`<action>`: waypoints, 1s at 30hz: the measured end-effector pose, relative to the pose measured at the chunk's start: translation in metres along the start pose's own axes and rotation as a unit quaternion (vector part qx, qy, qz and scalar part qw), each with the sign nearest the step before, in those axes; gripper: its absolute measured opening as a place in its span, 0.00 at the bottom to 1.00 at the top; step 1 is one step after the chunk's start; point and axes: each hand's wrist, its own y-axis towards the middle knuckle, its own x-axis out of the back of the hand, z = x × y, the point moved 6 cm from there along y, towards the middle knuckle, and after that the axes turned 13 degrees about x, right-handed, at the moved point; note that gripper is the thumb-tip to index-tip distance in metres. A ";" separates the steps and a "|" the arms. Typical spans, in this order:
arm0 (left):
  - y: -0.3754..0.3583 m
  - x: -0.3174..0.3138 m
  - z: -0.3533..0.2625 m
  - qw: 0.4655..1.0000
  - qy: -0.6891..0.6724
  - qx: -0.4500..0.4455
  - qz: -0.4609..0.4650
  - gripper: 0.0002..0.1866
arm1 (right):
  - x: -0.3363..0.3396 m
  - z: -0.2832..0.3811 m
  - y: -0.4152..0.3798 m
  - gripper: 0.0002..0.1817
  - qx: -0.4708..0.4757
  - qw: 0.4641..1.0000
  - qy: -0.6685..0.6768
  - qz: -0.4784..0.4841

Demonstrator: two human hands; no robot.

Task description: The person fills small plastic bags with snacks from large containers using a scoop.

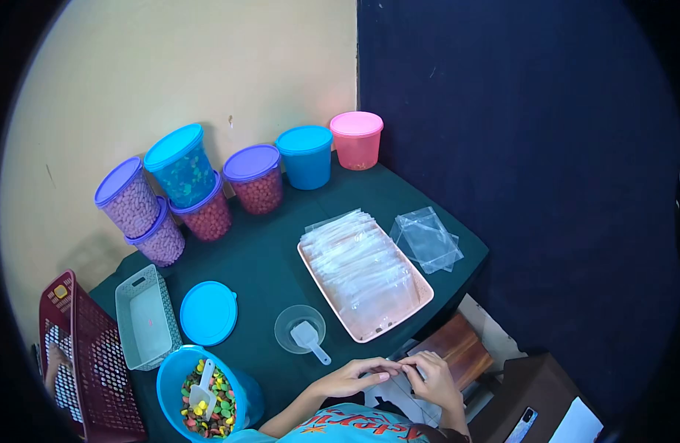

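Observation:
My left hand (354, 378) is held in front of my body, its fingers stretched out and its thumb apart from them. The fingers of my right hand (434, 381) are bent and pressed together, meeting the left fingertips; whether something small or clear is between them I cannot make out. Just beyond the hands is a clear bowl (283, 325) with a white plastic scoop (306, 336) resting in it. A pink tray (366, 332) full of clear plastic bags (354, 258) lies farther off. At the left, an uncovered blue tub (244, 387) holds colourful candies (221, 402) and another scoop (203, 391).
Lidded tubs, including a purple-lidded one (258, 192) and a pink one (357, 148), line the wall. Loose clear bags (428, 240) lie at the right. A blue lid (208, 314), a grey-green basket (148, 325) and a maroon basket (103, 369) stand left. A phone (522, 426) lies at lower right.

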 end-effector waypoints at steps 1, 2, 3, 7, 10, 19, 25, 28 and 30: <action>0.001 0.002 0.006 1.000 -0.002 -0.001 -0.003 0.24 | 0.000 -0.003 0.003 0.05 0.022 0.999 -0.014 -0.022; 0.001 0.002 0.012 1.000 -0.002 0.015 0.003 0.30 | -0.002 -0.005 0.004 0.05 0.023 1.000 -0.011 -0.018; 0.001 0.003 0.016 0.999 -0.003 0.032 0.007 0.39 | -0.005 -0.020 0.001 0.08 -0.101 0.995 0.022 -0.018; 0.004 0.004 0.022 0.992 0.066 0.107 0.002 0.51 | -0.009 -0.050 0.003 0.18 -0.204 0.978 0.041 -0.025; 0.003 0.011 0.018 0.993 0.050 0.109 -0.013 0.50 | -0.018 -0.073 0.011 0.17 -0.177 0.984 0.028 0.018; 0.020 0.035 0.017 0.984 0.100 0.084 -0.118 0.45 | -0.052 -0.126 0.062 0.18 -0.034 0.989 -0.009 0.145; 0.038 0.035 0.022 0.969 0.146 0.096 -0.175 0.39 | -0.067 -0.162 0.079 0.29 0.048 0.966 -0.057 0.247; 0.046 0.039 0.026 0.956 0.174 0.106 -0.209 0.37 | -0.072 -0.177 0.082 0.33 0.054 0.960 -0.097 0.257; 0.050 0.039 0.023 0.941 0.221 0.114 -0.230 0.35 | -0.076 -0.182 0.087 0.32 0.027 0.954 -0.097 0.282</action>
